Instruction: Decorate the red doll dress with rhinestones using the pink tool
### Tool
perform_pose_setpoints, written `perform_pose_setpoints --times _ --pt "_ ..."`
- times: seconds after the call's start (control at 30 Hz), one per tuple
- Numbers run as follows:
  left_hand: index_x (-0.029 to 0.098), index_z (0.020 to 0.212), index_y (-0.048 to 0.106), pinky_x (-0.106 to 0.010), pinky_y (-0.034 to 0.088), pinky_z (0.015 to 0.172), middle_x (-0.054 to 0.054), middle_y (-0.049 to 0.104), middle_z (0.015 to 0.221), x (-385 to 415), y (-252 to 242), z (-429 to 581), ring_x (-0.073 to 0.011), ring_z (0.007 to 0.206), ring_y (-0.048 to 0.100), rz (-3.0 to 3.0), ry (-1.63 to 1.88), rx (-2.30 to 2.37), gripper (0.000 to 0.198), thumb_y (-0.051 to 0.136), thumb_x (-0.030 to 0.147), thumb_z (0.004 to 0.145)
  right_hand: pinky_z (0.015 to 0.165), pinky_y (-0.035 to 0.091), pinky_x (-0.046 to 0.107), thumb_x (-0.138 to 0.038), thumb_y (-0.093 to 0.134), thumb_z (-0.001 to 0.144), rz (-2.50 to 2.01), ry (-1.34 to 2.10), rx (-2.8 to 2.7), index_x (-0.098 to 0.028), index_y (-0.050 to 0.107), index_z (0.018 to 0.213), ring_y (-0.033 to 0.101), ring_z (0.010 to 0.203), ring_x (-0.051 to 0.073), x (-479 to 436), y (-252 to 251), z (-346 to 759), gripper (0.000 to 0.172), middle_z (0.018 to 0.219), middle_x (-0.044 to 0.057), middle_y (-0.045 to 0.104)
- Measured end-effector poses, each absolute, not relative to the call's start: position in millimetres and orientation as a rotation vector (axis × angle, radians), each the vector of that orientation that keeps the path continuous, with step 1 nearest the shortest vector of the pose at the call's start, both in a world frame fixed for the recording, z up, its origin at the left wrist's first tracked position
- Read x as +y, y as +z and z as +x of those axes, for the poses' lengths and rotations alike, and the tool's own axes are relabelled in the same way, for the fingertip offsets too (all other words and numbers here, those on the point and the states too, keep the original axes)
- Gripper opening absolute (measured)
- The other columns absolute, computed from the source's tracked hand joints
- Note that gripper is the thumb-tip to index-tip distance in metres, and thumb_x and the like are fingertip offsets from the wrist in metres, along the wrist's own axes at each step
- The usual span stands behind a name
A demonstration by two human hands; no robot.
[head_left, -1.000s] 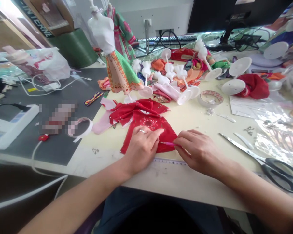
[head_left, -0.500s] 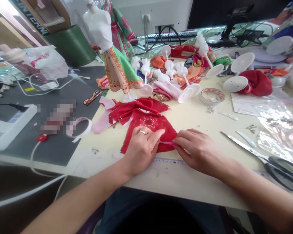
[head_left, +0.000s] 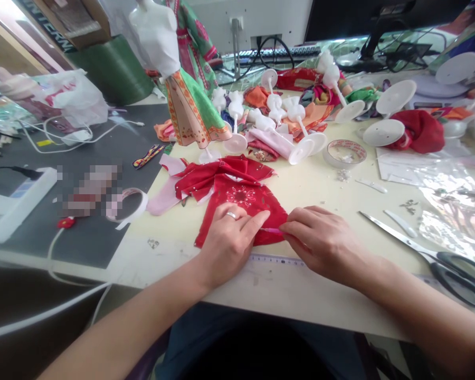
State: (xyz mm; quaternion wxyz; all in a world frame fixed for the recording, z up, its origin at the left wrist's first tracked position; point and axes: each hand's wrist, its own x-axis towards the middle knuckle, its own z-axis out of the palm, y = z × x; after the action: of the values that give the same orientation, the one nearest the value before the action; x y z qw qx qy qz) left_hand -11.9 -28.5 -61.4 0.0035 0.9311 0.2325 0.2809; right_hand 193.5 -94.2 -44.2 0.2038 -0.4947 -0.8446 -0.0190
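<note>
A small red doll garment [head_left: 209, 219] with a pale flower pattern lies on the cream work surface, its upper part bunched and showing pink lining. My left hand [head_left: 229, 243], a ring on one finger, rests on its skirt with the fingers closed on the red cloth. Between the thumb and fingertips of my right hand [head_left: 326, 240] is a slim pink-handled tool [head_left: 273, 230] with a thin tip pointing left. That tip lies at the cloth beside my left fingers; its exact shape is too small to tell. A ruler [head_left: 277, 259] runs along below both hands.
Scissors [head_left: 427, 252] with black handles lie at right. Behind are several white doll stands [head_left: 235, 143], colourful cloth scraps and a tape roll [head_left: 345, 153]. A doll mannequin [head_left: 158, 39] in a green skirt stands at back left. Another tape roll [head_left: 136, 214] and a power strip [head_left: 21, 206] are left.
The view has shifted very slightly. Both hands stay at the red garment with nearly the same hold, and the pink tool has barely moved.
</note>
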Motion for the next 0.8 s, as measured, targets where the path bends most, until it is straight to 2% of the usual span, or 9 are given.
perform_pose_setpoints --times 0.2,0.8 --pt "0.018 0.127 0.05 -0.041 0.039 0.09 -0.003 0.068 0.081 -29.3 -61.3 -13.4 -0.0175 0.08 0.057 2.898 0.849 0.743 0.042 0.046 0.007 0.086 0.066 0.04 0.031 -0.015 0.043 0.089 -1.344 -0.023 -2.37 -0.016 0.062 0.087 0.052 0.07 0.016 -94.6 -42.8 193.1 0.02 0.081 0.006 0.059" --pt "0.014 0.12 0.054 -0.039 0.04 0.089 -0.002 0.068 0.077 -28.9 -58.4 -8.2 -0.0172 0.079 0.058 2.839 0.884 0.736 0.036 0.049 0.007 0.085 0.065 0.041 0.03 -0.013 0.043 0.088 -1.385 -0.062 -2.369 -0.016 0.063 0.086 0.049 0.069 0.016 -95.2 -44.4 191.6 0.02 0.079 0.006 0.058"
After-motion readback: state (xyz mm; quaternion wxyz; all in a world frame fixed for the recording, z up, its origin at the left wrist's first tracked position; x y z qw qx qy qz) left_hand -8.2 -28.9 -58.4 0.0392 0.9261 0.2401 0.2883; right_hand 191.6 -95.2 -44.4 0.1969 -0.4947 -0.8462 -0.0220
